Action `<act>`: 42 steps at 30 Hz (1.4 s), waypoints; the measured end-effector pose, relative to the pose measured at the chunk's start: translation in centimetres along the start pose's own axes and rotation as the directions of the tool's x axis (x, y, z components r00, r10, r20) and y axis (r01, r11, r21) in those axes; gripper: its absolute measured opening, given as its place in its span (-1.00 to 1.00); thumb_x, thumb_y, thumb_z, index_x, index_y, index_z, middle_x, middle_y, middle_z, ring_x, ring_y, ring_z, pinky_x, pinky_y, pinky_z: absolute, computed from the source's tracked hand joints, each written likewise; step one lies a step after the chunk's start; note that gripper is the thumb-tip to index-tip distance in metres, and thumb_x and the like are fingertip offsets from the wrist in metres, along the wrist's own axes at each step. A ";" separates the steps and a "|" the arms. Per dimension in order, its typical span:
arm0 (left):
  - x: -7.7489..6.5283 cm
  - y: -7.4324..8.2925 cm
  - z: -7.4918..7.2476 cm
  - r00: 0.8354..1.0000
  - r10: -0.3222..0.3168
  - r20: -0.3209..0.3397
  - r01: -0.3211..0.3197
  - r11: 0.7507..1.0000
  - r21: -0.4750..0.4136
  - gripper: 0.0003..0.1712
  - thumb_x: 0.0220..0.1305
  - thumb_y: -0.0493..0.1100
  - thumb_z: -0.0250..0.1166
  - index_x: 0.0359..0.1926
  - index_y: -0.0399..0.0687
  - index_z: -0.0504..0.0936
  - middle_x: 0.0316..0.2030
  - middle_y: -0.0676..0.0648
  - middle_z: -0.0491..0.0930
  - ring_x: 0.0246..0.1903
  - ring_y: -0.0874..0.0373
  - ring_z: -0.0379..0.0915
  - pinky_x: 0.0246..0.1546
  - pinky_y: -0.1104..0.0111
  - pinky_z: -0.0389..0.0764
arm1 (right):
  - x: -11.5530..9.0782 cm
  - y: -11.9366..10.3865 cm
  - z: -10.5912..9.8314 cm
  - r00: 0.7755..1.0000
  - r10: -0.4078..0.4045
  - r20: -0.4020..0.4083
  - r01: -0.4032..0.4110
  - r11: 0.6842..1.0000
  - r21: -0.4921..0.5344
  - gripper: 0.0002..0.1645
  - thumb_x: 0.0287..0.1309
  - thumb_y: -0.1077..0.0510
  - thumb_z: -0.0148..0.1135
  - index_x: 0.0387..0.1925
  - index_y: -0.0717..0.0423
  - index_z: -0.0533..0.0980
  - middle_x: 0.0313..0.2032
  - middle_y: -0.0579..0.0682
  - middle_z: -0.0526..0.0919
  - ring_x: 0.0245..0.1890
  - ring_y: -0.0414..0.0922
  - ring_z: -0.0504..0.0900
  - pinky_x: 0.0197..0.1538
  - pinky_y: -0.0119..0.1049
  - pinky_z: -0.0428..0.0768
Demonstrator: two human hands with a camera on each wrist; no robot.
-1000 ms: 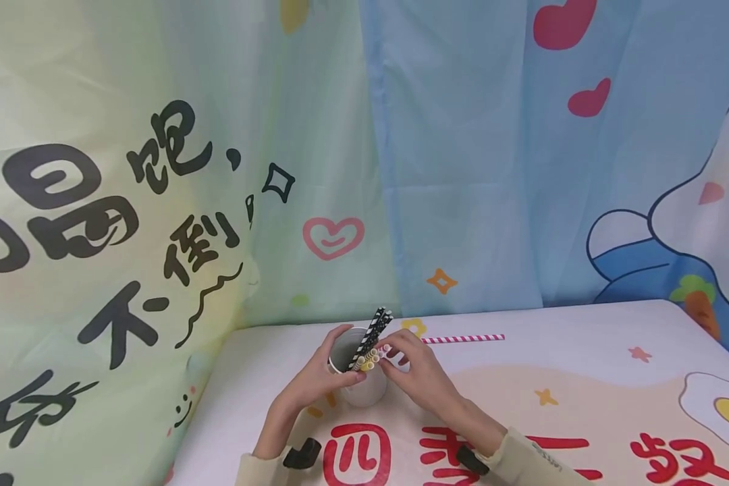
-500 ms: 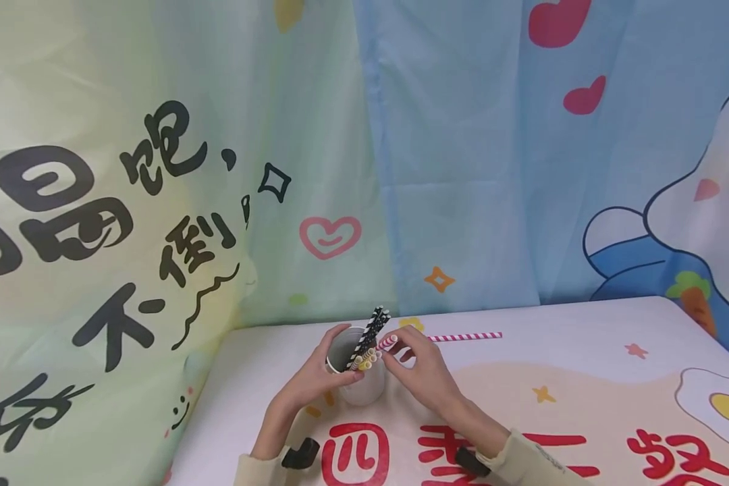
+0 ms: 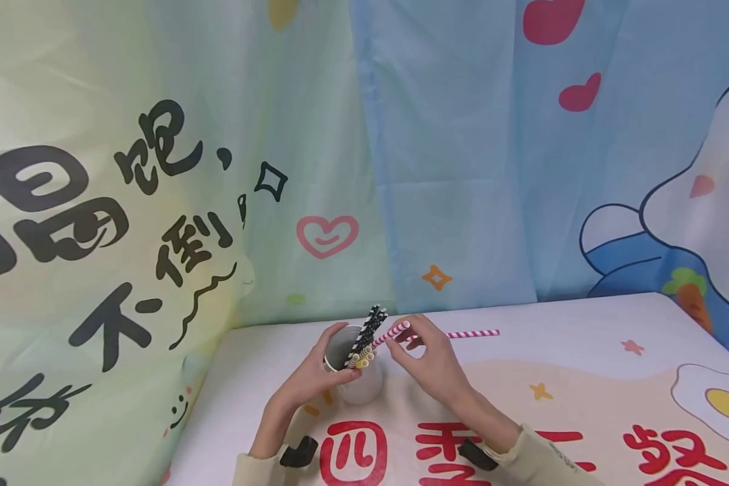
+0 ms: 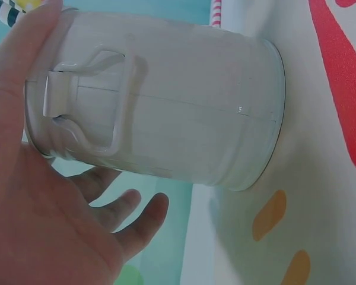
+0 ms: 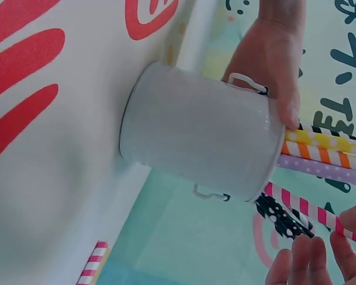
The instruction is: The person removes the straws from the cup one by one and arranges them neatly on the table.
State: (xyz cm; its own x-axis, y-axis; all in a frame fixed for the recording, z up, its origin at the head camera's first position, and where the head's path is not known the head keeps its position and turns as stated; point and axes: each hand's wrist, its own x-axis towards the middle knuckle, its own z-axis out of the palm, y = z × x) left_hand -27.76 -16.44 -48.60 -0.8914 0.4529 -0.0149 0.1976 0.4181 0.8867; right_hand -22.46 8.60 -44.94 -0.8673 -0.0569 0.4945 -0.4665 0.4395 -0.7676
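A white metal bucket [image 3: 364,390] with small side handles [image 4: 121,101] stands on the table, holding several paper straws. My left hand [image 3: 311,373] grips it at the rim, thumb on the near side. Between thumb and fingers, my right hand [image 3: 430,352] pinches a pink-and-white striped straw [image 3: 392,332] slanting up from the bucket's mouth. Black patterned straws [image 3: 367,331] lean at the back of the opening. In the right wrist view, a yellow dotted straw [image 5: 326,141], an orange striped straw [image 5: 321,154] and a purple dotted straw [image 5: 326,169] stick out near my left thumb.
Another pink-and-white striped straw [image 3: 476,333] lies on the table to the right, behind my right hand. The printed tabletop [image 3: 583,378] ends at the back against hanging cloth curtains [image 3: 455,169].
My right hand has drawn the pink striped straw up and to the right, so more of it shows above the rim. The left hand keeps its hold on the bucket.
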 end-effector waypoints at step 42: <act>0.0 0.2 0.0 1.000 -0.021 0.000 0.021 1.000 -0.008 0.07 0.09 0.10 0.51 0.51 0.38 0.05 0.39 -0.03 0.24 0.34 -0.07 0.23 0.26 -0.15 0.46 | -0.1 -1.0 -6.6 0.988 -0.043 -0.150 0.049 0.998 0.034 -0.71 0.20 0.28 0.37 -0.05 0.03 0.56 -0.14 -0.16 0.66 -0.11 -0.32 0.58 -0.02 -0.46 0.61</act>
State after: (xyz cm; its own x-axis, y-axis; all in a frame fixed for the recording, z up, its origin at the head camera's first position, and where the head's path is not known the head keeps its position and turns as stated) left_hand -27.69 -16.36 -48.42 -0.8955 0.4438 -0.0339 0.1752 0.4215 0.8897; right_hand -20.78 14.08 -41.50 -0.8105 0.0589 0.5828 -0.5140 0.4056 -0.7558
